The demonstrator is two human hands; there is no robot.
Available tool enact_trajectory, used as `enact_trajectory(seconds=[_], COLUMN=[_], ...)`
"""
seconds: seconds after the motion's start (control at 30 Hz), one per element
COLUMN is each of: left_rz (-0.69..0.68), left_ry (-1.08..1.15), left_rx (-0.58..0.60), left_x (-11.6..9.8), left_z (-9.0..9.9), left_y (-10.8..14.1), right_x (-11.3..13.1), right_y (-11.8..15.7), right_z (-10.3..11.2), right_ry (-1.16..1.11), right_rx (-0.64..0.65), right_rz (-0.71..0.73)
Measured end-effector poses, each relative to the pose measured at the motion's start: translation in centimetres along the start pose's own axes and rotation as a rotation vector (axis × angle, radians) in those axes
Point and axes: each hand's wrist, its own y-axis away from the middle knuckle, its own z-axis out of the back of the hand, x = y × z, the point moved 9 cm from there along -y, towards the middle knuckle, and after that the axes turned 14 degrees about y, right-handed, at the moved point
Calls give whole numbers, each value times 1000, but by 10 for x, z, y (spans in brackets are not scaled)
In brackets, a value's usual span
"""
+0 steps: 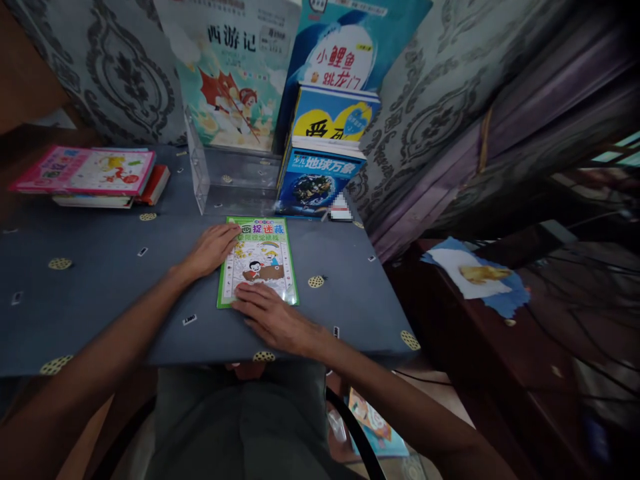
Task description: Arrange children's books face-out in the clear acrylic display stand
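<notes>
- The fingers of the left hand (213,250) were stretched out and lay close to each other, resting over the upper left edge of a thin, rectangular book with a green border and a cartoon cover (267,250).
- The fingers of the right hand (275,320) were also extended, slightly spread, and lay on the lower part of this same cover. I could not see either hand pinching anything.
- The book lay flat and closed on the counter covered with dark grey-blue cloth with yellow pineapple prints (100,287), in front of the person's dark clothed lap (230,427).
- Just behind the book stood a transparent plastic tiered stand (197,173).
- On its right side were a blue book with a globe picture (313,187), a blue-and-yellow book (333,120) and a teal book with a white oval (350,50); on its left, at the back, a pale green book with a red-caped figure (235,93).
- Well to the left there was a stack of books with a pink-bordered one on top (100,173).
- Behind everything hung a grey curtain with dark ornaments (130,73).
</notes>
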Motion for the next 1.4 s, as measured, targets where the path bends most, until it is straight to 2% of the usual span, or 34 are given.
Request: enact_trajectory(seconds=[0.23, 0.33, 0.47, 0.6, 0.87, 0.97, 1.07, 1.2, 1.4], left_rz=[6, 3, 4, 4, -30, -17, -5, 15, 24], left_ry=[-8, 2, 10, 4, -11, -14, -7, -7, 15], left_rx=[-13, -22, -35, -50, -77, -70, -56, -53, -64], left_x=[2, 1, 2, 4, 5, 7, 8, 7, 7], left_z=[-1, 0, -1, -2, -2, -2, -3, -2, 1], left_y=[1, 1, 1, 1, 3, 2, 2, 2, 3], right_x=[-32, -40, -51, -79, -156, -171, -179, -192, -209], right_y=[46, 53, 48, 27, -61, -76, -67, -39, -17], right_z=[8, 12, 21, 24, 8, 8, 10, 17, 16], right_ry=[-48, -92, -138, -160, 11, 76, 122, 144, 73], right_rx=[-48, -25, 0, -36, -43, -47, -70, -129, -165], right_rz=[-173, -212, -232, -245, -342, -408, -476, -557, -569])
